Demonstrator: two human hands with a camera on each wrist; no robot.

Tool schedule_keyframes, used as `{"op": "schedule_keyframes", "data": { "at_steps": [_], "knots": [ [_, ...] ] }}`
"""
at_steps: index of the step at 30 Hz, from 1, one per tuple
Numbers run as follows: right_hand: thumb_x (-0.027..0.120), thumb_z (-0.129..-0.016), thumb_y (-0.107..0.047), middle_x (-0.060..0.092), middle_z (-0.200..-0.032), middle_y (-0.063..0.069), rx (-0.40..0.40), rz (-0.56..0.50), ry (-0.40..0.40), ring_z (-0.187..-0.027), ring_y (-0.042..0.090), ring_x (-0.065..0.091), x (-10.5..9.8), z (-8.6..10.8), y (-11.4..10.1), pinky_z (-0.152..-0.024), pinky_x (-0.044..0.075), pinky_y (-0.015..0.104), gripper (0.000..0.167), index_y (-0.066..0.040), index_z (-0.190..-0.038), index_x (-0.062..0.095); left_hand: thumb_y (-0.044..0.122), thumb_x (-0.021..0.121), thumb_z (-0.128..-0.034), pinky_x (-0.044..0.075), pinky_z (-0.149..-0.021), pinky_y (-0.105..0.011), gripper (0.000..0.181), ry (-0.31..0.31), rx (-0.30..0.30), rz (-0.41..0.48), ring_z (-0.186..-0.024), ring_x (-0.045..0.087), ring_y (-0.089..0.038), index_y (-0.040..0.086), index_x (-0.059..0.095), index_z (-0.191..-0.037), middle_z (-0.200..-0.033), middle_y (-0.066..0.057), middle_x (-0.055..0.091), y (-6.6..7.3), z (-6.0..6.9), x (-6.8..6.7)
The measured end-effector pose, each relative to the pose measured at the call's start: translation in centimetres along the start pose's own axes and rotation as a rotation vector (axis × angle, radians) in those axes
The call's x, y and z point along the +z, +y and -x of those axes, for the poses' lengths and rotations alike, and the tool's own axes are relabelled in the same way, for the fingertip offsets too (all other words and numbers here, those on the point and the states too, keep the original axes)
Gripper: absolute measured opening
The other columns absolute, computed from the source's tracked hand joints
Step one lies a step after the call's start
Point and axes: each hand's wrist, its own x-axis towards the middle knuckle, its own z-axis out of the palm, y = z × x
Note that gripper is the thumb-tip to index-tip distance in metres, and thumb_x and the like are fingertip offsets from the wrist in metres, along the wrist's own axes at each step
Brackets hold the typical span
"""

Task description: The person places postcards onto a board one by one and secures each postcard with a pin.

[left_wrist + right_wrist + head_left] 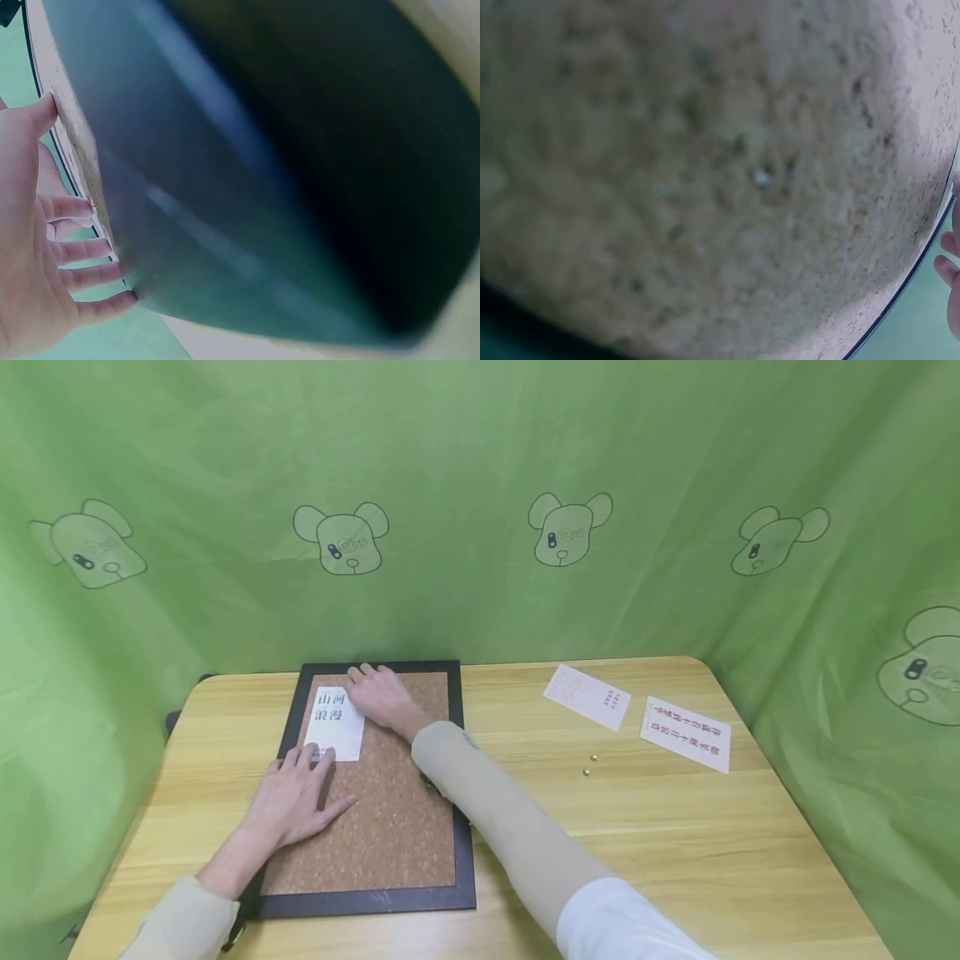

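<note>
A white card (341, 731) lies at the corkboard's (397, 852) upper left, near its dark frame (360, 903). The left hand (292, 797), fingers spread, touches the card's lower edge, seemingly to steady it; the right hand (380, 695) bends at its upper right corner, whether pinching anything I cannot tell. Open cork stretches nearward; rightward, two cards (587, 696) lie on the tabletop (675, 860).

Left hand (296, 802) palm down, fingers spread, nearly straight, thumb well apart from them; sleeved left forearm (183, 920) behind fingers, toward body. Right hand (378, 695) farther out, ahead of left fingertips and to their right; fingers bent, thumb hard to make out, grip unclear. Right forearm (510, 822) stretched long behind fingers, slanting.
</note>
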Motion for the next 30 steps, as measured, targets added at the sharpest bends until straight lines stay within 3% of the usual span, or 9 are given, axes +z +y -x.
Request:
{"op": "schedule_keyframes", "data": {
  "at_steps": [15, 22, 30],
  "knots": [
    [0.047, -0.113, -0.034, 0.057, -0.154, 0.0, 0.002, -0.03, -0.027, -0.136, 0.016, 0.06, 0.2, 0.1, -0.06, -0.098, 0.06, 0.028, 0.042, -0.019, -0.151, 0.056, 0.069, 0.063, -0.0926, 0.054, -0.099, -0.065, 0.085, 0.001, -0.005, -0.001, -0.129, 0.059, -0.051, 0.002, 0.06, -0.144, -0.14, -0.031, 0.06, -0.15, 0.05, 0.21],
    [0.048, -0.112, -0.041, 0.054, -0.159, 0.001, -0.002, -0.034, -0.043, -0.142, 0.017, 0.057, 0.19, 0.17, 0.0, -0.105, 0.058, 0.03, 0.048, -0.019, -0.154, 0.052, 0.069, 0.063, -0.0928, 0.055, -0.099, -0.065, 0.084, 0.0, -0.005, -0.003, -0.13, 0.059, -0.052, 0.002, 0.059, -0.144, -0.14, -0.031, 0.06, -0.09, 0.1, 0.22],
    [0.05, -0.111, -0.041, 0.061, -0.151, -0.001, -0.029, -0.017, 0.012, -0.132, 0.015, 0.062, -0.01, 0.52, 0.52, -0.097, 0.06, 0.026, 0.044, -0.02, -0.149, 0.059, 0.069, 0.063, -0.0929, 0.055, -0.098, -0.064, 0.085, 0.004, -0.002, -0.008, -0.128, 0.059, -0.051, 0.002, 0.06, -0.144, -0.14, -0.031, 0.06, -0.05, 0.11, 0.16]
  ]
}}
